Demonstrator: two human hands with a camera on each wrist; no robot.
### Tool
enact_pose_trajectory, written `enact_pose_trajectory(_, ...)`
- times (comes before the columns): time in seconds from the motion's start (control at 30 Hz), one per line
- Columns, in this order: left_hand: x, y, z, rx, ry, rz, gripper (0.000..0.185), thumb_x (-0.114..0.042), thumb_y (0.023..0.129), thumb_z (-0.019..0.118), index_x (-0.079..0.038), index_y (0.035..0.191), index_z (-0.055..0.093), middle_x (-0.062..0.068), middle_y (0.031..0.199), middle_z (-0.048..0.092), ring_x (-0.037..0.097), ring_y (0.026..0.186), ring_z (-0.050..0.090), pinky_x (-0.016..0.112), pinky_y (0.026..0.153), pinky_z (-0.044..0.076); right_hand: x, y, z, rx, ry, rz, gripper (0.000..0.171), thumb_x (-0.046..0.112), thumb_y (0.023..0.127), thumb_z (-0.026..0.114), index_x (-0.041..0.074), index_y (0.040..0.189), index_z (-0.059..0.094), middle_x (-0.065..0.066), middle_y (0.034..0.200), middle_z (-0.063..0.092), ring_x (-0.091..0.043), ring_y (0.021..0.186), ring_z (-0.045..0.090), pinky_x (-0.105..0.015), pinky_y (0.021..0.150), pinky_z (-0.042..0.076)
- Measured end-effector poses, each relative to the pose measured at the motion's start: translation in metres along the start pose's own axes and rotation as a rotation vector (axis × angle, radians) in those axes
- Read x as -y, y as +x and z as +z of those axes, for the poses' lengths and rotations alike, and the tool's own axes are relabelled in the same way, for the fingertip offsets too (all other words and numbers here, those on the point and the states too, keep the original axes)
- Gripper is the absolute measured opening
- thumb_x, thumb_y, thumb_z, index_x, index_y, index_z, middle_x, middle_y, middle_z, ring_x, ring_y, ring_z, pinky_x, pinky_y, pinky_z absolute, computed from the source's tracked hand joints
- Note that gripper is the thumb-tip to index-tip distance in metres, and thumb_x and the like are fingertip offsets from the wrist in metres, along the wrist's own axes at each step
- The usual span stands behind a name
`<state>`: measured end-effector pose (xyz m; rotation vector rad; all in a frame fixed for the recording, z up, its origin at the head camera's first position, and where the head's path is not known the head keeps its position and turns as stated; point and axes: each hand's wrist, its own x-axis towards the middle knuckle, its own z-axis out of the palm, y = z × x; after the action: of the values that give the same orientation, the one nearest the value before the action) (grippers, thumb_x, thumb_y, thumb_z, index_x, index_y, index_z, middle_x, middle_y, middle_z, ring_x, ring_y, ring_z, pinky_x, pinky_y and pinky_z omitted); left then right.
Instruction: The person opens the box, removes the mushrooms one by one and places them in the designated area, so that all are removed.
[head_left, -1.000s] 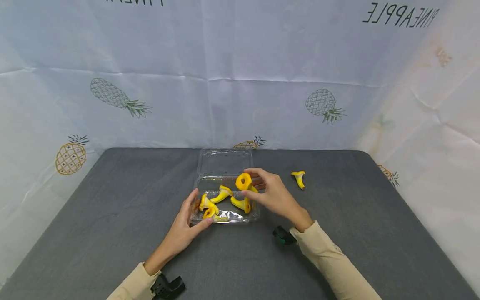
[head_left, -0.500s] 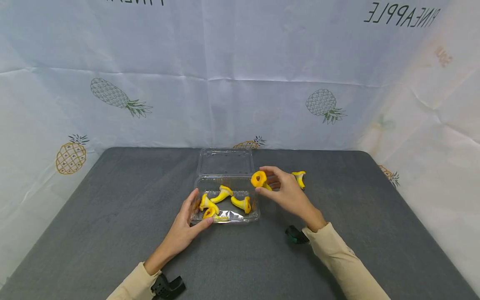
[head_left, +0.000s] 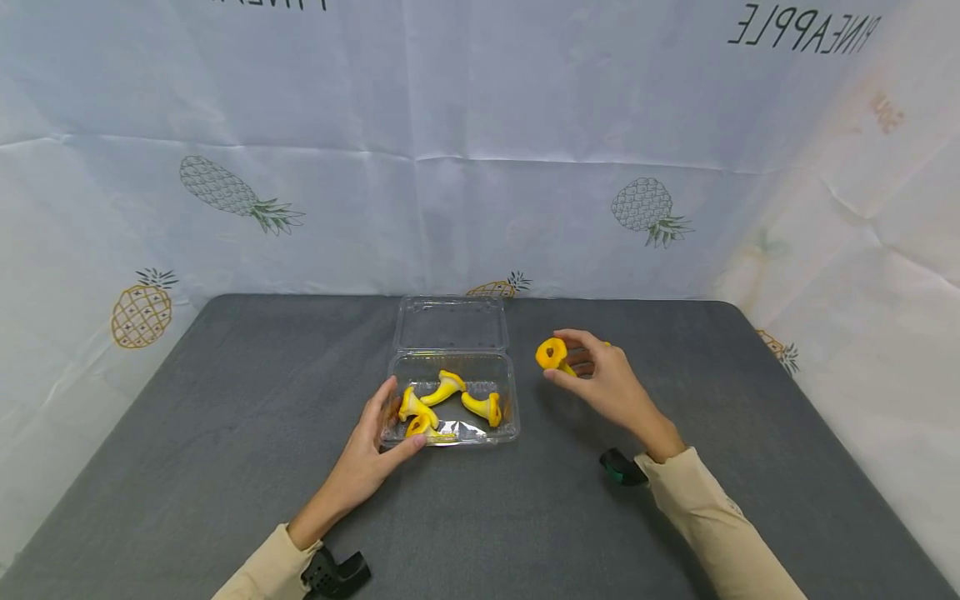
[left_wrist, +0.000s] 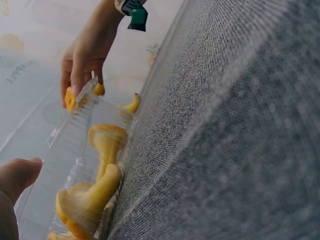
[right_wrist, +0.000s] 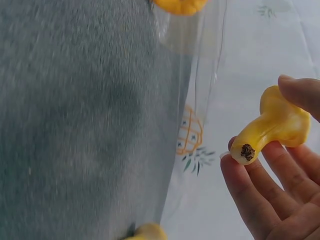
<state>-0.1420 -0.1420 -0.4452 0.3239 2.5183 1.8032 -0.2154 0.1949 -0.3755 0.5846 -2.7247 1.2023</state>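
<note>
A: What has the right hand (head_left: pixel 611 385) got?

B: A yellow funnel-shaped mushroom (head_left: pixel 552 355), pinched between thumb and fingertips, lifted off the dark grey table (head_left: pixel 225 433). The clear plastic clamshell box (head_left: pixel 452 398) sits well to that hand's left, lid open.

A: And the left hand (head_left: pixel 372 454)?

B: Its fingers lie nearly straight against the box's near left corner, thumb along the front edge; it clasps nothing. Four more yellow mushrooms (head_left: pixel 448 402) lie inside, just past its fingertips.

A: Anything else?

B: One small yellow mushroom (left_wrist: pixel 133 103) on the table just beyond the right hand.
</note>
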Motion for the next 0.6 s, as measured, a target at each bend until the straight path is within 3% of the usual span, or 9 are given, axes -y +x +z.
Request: enact_pose_trajectory(0.6, 0.0, 0.001, 0.0, 0.001, 0.0, -0.003, 0.092, -0.024, 0.094, 0.069, -0.009, 0.16, 0.007, 0.017, 0.167, 0.006, 0.043, 0.151, 0.018, 0.066, 0.118, 0.019, -0.025, -0.007, -0.033, -0.078, -0.087, 0.041, 0.059, 0.019, 0.088, 0.077, 0.004, 0.139, 0.052, -0.02, 0.127, 0.063, -0.035, 0.101, 0.069, -0.048, 0.083, 0.06)
